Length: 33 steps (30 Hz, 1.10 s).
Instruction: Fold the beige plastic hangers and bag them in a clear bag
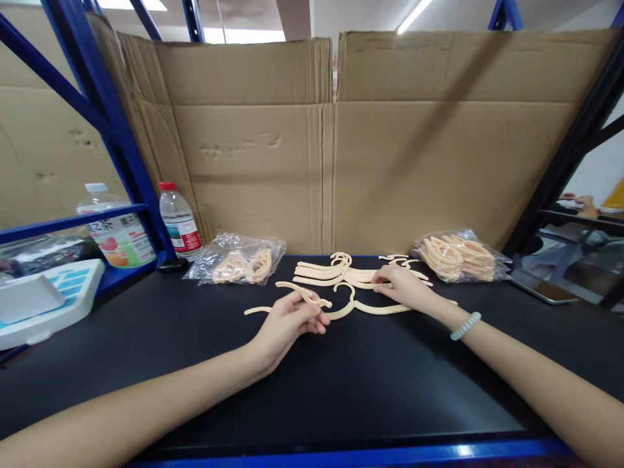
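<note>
Beige curved piece (307, 294) in pinch of left hand (287, 322), right hand (402, 286) half-closed at hangers (358, 278) on table (341, 383), grip unclear

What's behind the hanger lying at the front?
Behind the front hanger lie more beige hangers, then a cardboard wall. The right hand covers part of those hangers, so what's underneath it is hidden.

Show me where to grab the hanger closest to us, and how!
I'd pinch the front hanger at its middle, just below the hook, coming from above on the near side. It seems to lie flat, hook pointing away, and that middle shows between the left hand and right hand.
</note>
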Tool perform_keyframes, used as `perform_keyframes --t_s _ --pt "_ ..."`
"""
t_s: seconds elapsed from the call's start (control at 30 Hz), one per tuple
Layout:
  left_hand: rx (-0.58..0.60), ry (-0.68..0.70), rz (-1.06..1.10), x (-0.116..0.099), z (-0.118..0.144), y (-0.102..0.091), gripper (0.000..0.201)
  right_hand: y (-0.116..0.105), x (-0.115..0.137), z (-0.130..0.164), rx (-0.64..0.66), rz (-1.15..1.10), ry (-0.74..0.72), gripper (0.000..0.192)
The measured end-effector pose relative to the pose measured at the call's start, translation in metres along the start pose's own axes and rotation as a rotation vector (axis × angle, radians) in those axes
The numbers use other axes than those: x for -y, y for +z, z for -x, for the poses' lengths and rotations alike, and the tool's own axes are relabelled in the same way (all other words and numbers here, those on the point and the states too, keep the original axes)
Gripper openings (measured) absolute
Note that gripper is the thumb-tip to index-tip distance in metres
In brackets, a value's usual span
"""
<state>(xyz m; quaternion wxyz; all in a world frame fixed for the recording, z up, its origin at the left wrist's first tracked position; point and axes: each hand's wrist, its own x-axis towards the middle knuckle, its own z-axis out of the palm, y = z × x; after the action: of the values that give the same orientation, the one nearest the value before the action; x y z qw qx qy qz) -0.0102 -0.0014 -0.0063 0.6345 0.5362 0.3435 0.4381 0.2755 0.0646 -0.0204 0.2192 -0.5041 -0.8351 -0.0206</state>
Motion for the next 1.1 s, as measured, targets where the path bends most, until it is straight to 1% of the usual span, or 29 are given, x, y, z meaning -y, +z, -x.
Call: perform_keyframes --t_s 0.1,0.2,0.3,0.43,0.57,0.73,0.83,0.9,1.1 --pt "-0.033 0.002 0.034 -0.003 -0.003 -0.004 0.019 0.002 0.003 -0.001 -0.02 -0.016 0.011 0.005" --pt "-0.065 0.0 0.023 -0.006 -0.006 -0.008 0.02 -0.002 0.005 -0.001 -0.054 -0.03 0.036 0.004" --pt "-0.077 0.006 0.017 -0.01 -0.008 -0.011 0.021 -0.011 0.004 -0.001 -0.11 -0.066 0.045 0.003" --pt "-0.112 0.025 0.044 -0.019 -0.011 -0.015 0.022 -0.029 0.004 0.001 -0.22 -0.181 -0.025 0.003" --pt "-0.16 0.07 0.036 -0.029 -0.013 -0.02 0.022 -0.043 0.008 0.011 -0.278 -0.241 -0.032 0.013" --pt "-0.211 0.091 0.028 -0.033 -0.011 -0.032 0.017 -0.043 0.015 0.031 -0.342 -0.27 -0.021 0.016" --pt "-0.262 0.1 0.062 -0.033 -0.01 -0.035 0.017 -0.042 0.019 0.036 -0.35 -0.282 -0.037 0.017" --pt "-0.256 0.115 0.085 -0.032 -0.01 -0.035 0.017 -0.044 0.021 0.038 -0.352 -0.278 -0.046 0.017" --pt "-0.152 0.116 0.112 -0.028 -0.01 -0.034 0.017 -0.05 0.024 0.041 -0.395 -0.275 -0.056 0.017"
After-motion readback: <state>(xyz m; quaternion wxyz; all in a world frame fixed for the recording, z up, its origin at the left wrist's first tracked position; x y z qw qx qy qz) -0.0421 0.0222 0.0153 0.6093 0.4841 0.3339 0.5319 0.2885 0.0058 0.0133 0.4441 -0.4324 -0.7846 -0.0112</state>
